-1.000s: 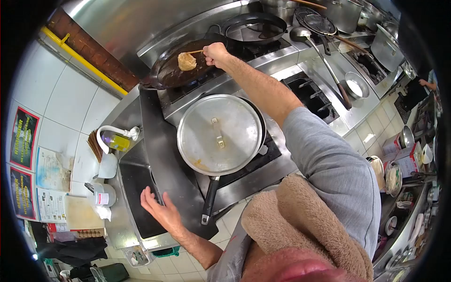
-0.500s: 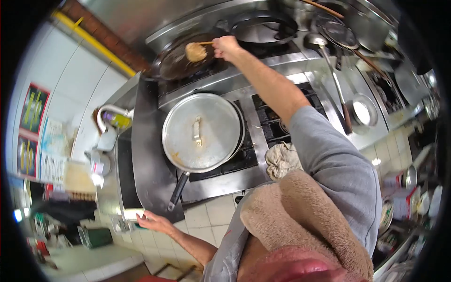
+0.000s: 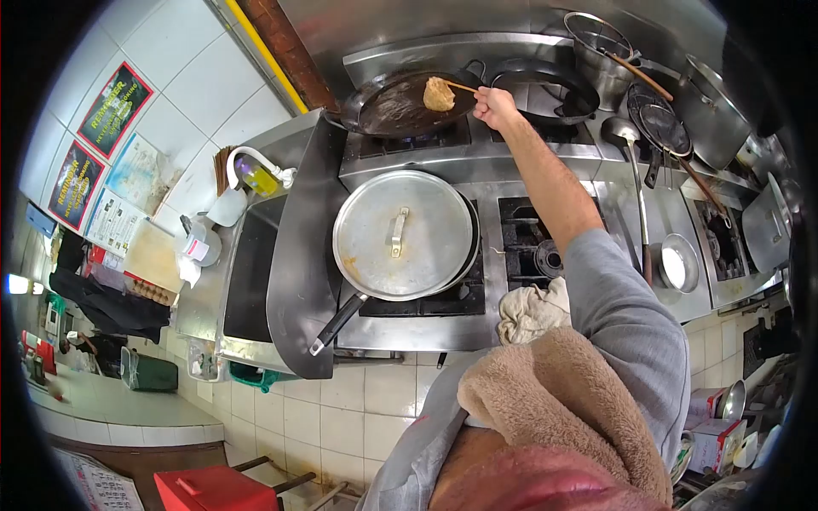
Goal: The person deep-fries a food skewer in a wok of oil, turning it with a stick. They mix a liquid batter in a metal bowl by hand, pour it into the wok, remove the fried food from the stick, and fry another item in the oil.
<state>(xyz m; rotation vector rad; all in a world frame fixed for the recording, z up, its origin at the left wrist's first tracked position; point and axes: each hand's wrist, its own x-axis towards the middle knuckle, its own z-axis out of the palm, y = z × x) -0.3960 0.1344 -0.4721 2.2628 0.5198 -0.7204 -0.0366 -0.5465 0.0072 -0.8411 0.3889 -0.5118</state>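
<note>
My right hand (image 3: 497,108) is stretched out over the back of the stove, its fingers closed round a thin wooden stick (image 3: 463,87). A rounded, tan, rough-looking lump (image 3: 440,95) is at the stick's far end; whether it is cloth, bristle or food I cannot tell. The lump is over a wide dark pan (image 3: 383,112) with a shiny, oily-looking surface. Touching or just above the pan, I cannot say. To the right of that pan stands a second black pan (image 3: 545,115). My left hand is out of view.
A large lidded pan (image 3: 375,247) sits on the front burner, its black handle pointing front left. A crumpled cloth (image 3: 532,311) lies at the stove's front edge. To the right are a ladle (image 3: 632,162), a metal bowl (image 3: 678,264) and strainers; a faucet (image 3: 247,155) stands left.
My left hand, seen at lower left before, has gone out of view. The view has shifted, so the stove appears further right. My right hand still holds the stick over the same pan.
</note>
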